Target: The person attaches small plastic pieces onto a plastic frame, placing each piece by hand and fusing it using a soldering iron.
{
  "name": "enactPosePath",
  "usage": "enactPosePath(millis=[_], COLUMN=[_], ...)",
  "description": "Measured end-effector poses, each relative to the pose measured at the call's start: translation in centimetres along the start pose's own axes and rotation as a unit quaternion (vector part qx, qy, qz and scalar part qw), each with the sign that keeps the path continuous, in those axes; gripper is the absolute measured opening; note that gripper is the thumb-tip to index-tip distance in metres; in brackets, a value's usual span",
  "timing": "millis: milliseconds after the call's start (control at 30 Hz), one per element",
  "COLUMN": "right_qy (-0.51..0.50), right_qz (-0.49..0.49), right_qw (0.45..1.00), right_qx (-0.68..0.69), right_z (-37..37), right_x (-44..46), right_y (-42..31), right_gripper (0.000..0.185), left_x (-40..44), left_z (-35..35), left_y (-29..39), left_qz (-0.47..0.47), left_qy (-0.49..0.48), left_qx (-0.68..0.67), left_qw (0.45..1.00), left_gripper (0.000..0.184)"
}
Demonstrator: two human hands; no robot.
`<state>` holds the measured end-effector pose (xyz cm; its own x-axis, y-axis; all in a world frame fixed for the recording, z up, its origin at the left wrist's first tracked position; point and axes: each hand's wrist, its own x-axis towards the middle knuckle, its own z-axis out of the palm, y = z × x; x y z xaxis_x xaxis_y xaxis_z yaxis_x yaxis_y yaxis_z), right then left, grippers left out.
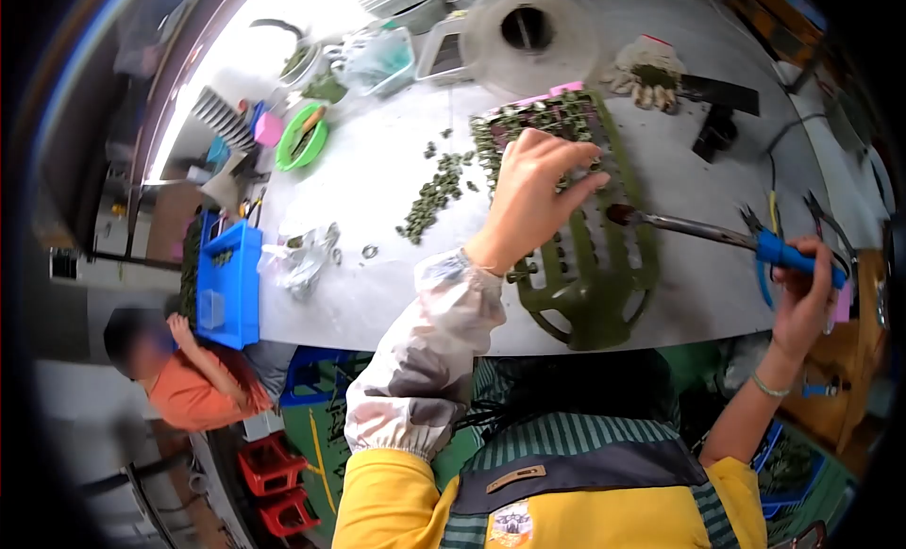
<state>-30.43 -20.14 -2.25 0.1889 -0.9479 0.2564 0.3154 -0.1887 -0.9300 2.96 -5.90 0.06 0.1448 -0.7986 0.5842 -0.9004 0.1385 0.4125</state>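
Observation:
My left hand (545,176) hovers over a dark green slotted plastic rack (590,308), which carries many small green pieces (538,115) on its bars. Its thumb and index finger are curled with their tips apart, and I see nothing between them. In my right hand (804,299) is the blue handle of what looks like a soldering iron (698,228). The metal shaft points left, and its dark reddish-brown tip is over the rack, close to my left thumb. Whether the tip touches the rack I cannot tell. Loose green pieces (436,198) lie in a heap left of the rack.
A green bowl (319,139), a clear plastic bag (302,261) and a blue tray (247,275) are at left. Behind the rack stands a large translucent round container (472,35). Gloves (646,68) and pliers (819,209) lie right. Another person in orange (198,389) sits at far left.

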Motion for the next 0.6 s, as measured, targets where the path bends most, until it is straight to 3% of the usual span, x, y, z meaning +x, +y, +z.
enactPosePath(millis=[33, 100, 167, 200, 233, 267, 300, 467, 500, 600], right_qy=[-0.009, -0.011, 0.0, 0.017, 0.016, 0.015, 0.014, 0.035, 0.05, 0.058], right_qz=[0.001, 0.006, 0.017, 0.016, 0.018, 0.019, 0.02, -0.007, -0.015, -0.024], right_qw=[1.0, 1.0, 1.0, 1.0, 1.0, 1.0, 1.0, 0.999, 0.998, 0.998], right_qx=[0.003, 0.006, 0.014, 0.007, 0.009, 0.01, 0.011, -0.024, -0.031, -0.01], right_z=[-0.5, -1.1, -1.3, -1.2, -1.3, -1.5, -1.6, -0.8, -0.8, -0.6], right_x=[0.0, 0.0, -0.2, -0.3, -0.4, -0.4, -0.4, -0.6, -0.5, 0.0], right_y=[-0.1, -0.5, -0.7, -0.9, -1.0, -1.1, -1.2, -2.3, -2.3, -2.5], right_gripper=[0.028, 0.029, 0.029, 0.029, 0.029, 0.029, 0.029, 0.027, 0.026, 0.027], left_x=[-0.1, -2.9, -7.8, -10.5, -13.7, -16.3, -18.3, -20.7, -21.5, -21.2], left_z=[-1.4, -5.4, -10.5, -12.8, -14.6, -15.8, -16.3, -14.4, -14.0, -14.1], left_y=[-0.4, -3.4, -9.4, -10.7, -13.1, -13.9, -14.4, -13.8, -14.3, -15.5], left_qz=[-0.011, -0.21, -0.319, -0.348, -0.322, -0.27, -0.275, -0.331, -0.288, -0.303], left_qy=[0.026, 0.08, 0.041, -0.029, -0.117, -0.163, -0.193, -0.182, -0.145, -0.179], left_qx=[-0.048, -0.099, 0.04, 0.209, 0.302, 0.34, 0.324, 0.363, 0.371, 0.414], left_qw=[0.998, 0.969, 0.946, 0.913, 0.89, 0.886, 0.884, 0.852, 0.871, 0.84], left_gripper=[0.021, 0.018, 0.017, 0.015, 0.018, 0.026, 0.036, 0.025, 0.02, 0.015])
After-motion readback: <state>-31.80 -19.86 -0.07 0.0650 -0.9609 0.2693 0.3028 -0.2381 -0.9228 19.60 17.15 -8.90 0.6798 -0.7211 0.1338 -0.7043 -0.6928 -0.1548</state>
